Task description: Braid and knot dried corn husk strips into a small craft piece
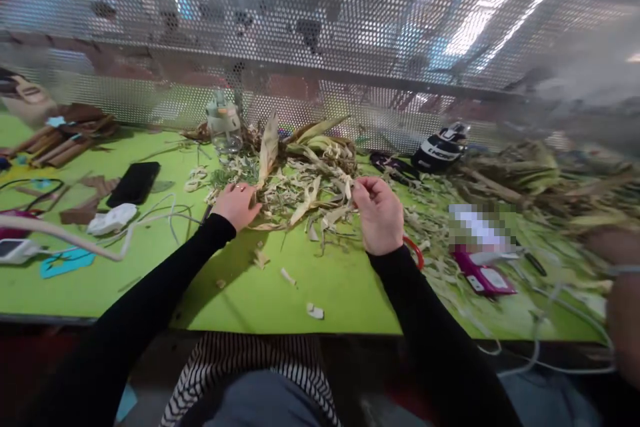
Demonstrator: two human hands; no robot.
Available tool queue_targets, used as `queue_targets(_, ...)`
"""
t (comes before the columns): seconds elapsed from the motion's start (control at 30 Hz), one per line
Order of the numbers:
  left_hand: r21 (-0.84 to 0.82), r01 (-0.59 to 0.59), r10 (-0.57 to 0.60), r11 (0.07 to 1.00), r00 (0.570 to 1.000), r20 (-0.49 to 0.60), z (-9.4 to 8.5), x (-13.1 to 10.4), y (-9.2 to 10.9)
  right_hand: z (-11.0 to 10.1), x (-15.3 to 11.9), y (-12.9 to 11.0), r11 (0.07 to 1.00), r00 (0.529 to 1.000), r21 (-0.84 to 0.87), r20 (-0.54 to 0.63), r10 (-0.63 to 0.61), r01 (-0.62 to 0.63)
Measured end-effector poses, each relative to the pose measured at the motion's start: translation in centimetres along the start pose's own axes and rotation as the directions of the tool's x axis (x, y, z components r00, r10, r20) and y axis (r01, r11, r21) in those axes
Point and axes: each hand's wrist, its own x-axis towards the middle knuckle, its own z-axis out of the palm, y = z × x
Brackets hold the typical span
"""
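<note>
My left hand (236,205), a ring on one finger, is closed at the near edge of a heap of dried husk scraps (287,190). A tall pale corn husk (269,145) rises nearly upright from its fingertips; the exact grip is partly hidden. To the right of the heap, my right hand (381,215) is pinched, thumb against fingers, on the end of a pale husk strip (349,187). Longer yellow-green husks (320,137) lie behind the heap. A red ring-shaped thing (414,252) shows beside my right wrist.
A clear bottle (223,123) and a black bottle (440,148) stand along the perforated metal screen (310,73). Leftward lie a black phone (134,184), a white plug (112,219) and cables. A magenta device (484,273) lies right, near another person's blurred arm (625,307).
</note>
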Motion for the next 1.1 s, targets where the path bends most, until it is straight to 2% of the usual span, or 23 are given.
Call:
queue_targets(0.1, -0.016, 0.073, -0.072, 0.997, 0.997, 0.023, 0.1, 0.5, -1.8, -0.6, 1.3, -0.5, 0.999, 0.997, 0.001, -0.066, -0.044, 0.044)
queue_targets(0.17, -0.038, 0.084, -0.084, 0.996, 0.996, 0.014, -0.5, 0.4, -1.9, -0.6, 1.8, -0.8, 0.997, 0.993, -0.023, -0.086, -0.078, 0.076)
queue_targets(0.23, -0.067, 0.070, -0.071, 0.995, 0.997, -0.013, -1.6, -0.2, -1.0, -0.3, 1.9, -0.9, 0.994, 0.992, -0.051, -0.072, -0.102, 0.099)
queue_targets(0.3, -0.124, 0.018, -0.026, 0.992, 0.998, -0.064, -3.1, -1.1, 0.9, 0.4, 1.6, -1.0, 0.992, 0.993, -0.067, -0.041, -0.108, 0.105)
queue_targets(0.33, -0.249, -0.065, 0.031, 0.966, 0.990, -0.137, -3.8, -1.6, 2.0, 0.9, 1.3, -1.1, 0.992, 0.994, -0.068, -0.030, -0.106, 0.104)
queue_targets(0.4, -0.548, -0.171, 0.070, 0.819, 0.977, -0.199, -4.8, -2.5, 4.6, 2.2, 0.3, -1.4, 0.994, 0.995, -0.062, -0.013, -0.094, 0.093)
queue_targets(0.43, -0.712, -0.159, 0.053, 0.684, 0.984, -0.169, -5.0, -2.8, 5.8, 2.9, -0.3, -1.7, 0.995, 0.996, -0.057, 0.001, -0.084, 0.084)
queue_targets(0.5, -0.961, -0.060, -0.022, 0.271, 0.997, -0.069, -4.7, -3.1, 7.9, 4.2, -1.5, -2.2, 0.997, 0.997, -0.042, 0.041, -0.062, 0.064)
queue_targets(0.53, -0.998, -0.010, -0.063, 0.065, 0.998, -0.014, -4.3, -3.0, 8.6, 4.7, -2.0, -2.4, 0.998, 0.997, -0.029, 0.061, -0.052, 0.054)
queue_targets(0.57, -0.994, 0.039, -0.086, -0.100, 0.995, 0.047, -3.9, -2.9, 9.1, 5.2, -2.5, -2.6, 0.999, 0.996, -0.016, 0.075, -0.043, 0.045)
queue_targets(0.63, -0.944, 0.099, -0.115, -0.314, 0.983, 0.142, -3.1, -2.8, 9.7, 5.8, -3.2, -2.8, 1.000, 0.995, 0.001, 0.091, -0.031, 0.031)
queue_targets(0.7, -0.892, 0.132, -0.153, -0.433, 0.964, 0.217, -2.7, -2.8, 9.9, 6.0, -3.7, -2.6, 1.000, 0.995, 0.000, 0.098, -0.031, 0.031)
queue_targets(0.8, -0.812, 0.162, -0.182, -0.562, 0.933, 0.312, -2.5, -3.7, 10.4, 5.7, -4.4, -1.9, 0.998, 0.994, -0.034, 0.094, -0.050, 0.053)
queue_targets(0.9, -0.713, 0.203, -0.167, -0.671, 0.896, 0.412, -2.0, -5.1, 11.4, 4.9, -5.7, -1.0, 0.979, 0.989, -0.150, 0.075, -0.129, 0.140)
queue_targets(1.0, -0.648, 0.243, -0.140, -0.722, 0.865, 0.481, -0.8, -6.7, 12.2, 3.8, -7.2, -0.3, 0.910, 0.960, -0.307, 0.119, -0.255, 0.280)
queue_targets(1.1, -0.634, 0.289, -0.110, -0.718, 0.852, 0.512, 0.4, -7.9, 12.7, 2.8, -8.5, 0.2, 0.826, 0.921, -0.406, 0.186, -0.343, 0.390)
